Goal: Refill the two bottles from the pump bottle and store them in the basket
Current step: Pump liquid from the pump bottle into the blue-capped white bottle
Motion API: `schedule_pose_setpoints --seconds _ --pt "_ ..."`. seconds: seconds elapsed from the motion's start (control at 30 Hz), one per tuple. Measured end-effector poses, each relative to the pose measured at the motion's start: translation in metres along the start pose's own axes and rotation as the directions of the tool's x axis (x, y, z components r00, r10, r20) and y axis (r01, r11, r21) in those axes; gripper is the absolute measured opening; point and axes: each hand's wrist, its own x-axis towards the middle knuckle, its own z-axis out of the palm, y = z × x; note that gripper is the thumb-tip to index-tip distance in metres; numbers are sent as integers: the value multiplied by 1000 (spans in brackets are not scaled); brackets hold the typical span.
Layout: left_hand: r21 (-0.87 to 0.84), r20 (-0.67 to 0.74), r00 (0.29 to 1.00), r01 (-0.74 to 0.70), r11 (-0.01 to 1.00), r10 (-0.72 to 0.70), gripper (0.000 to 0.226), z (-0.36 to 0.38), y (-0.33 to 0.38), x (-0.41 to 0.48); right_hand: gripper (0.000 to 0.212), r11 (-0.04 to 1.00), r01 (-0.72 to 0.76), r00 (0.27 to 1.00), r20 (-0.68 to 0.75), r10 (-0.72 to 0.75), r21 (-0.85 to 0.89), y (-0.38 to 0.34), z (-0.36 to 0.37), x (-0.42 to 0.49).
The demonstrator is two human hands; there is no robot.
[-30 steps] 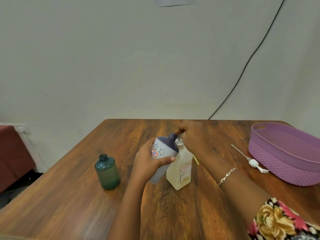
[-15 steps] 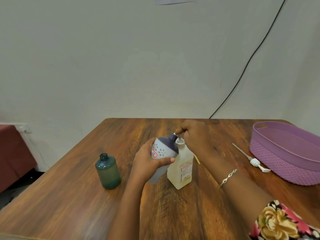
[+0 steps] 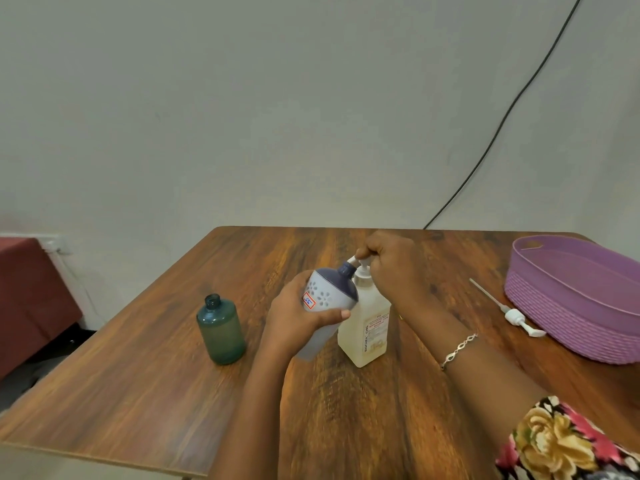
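My left hand (image 3: pixel 298 317) grips a white bottle with a dark blue top (image 3: pixel 329 294), tilted so its neck meets the spout of the pump bottle (image 3: pixel 367 327). That pump bottle, holding pale yellow liquid, stands upright mid-table. My right hand (image 3: pixel 391 265) holds its white pump head from above, fingers curled over it. A teal bottle (image 3: pixel 221 330) with an uncapped neck stands alone to the left. The purple basket (image 3: pixel 571 317) sits at the right edge of the table, nothing visible inside.
A loose white pump with its long tube (image 3: pixel 512 315) lies on the wooden table (image 3: pixel 138 375) just left of the basket. A black cable (image 3: pixel 502 123) runs down the wall behind. A dark red seat (image 3: pixel 27 292) stands beyond the table's left side.
My right hand has risen a little with the pump head, and the spout now shows above the white bottle's neck. The left hand and both bottles stay put.
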Motion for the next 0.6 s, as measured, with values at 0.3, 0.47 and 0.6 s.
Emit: schedule_pose_setpoints --seconds 0.3,0.47,0.6 --pt "-24 -22 1000 15 1000 -15 72 -4 -2 -2 17 998 45 999 -26 -44 53 3 -1 -1" --pt "-25 -17 1000 26 999 -26 75 -3 -4 -3 20 992 120 987 -105 -123 -32 4 7 -4" --pt "-34 -4 999 36 999 -36 78 1 -6 -4 21 984 177 975 -129 -180 -37 9 18 -10"
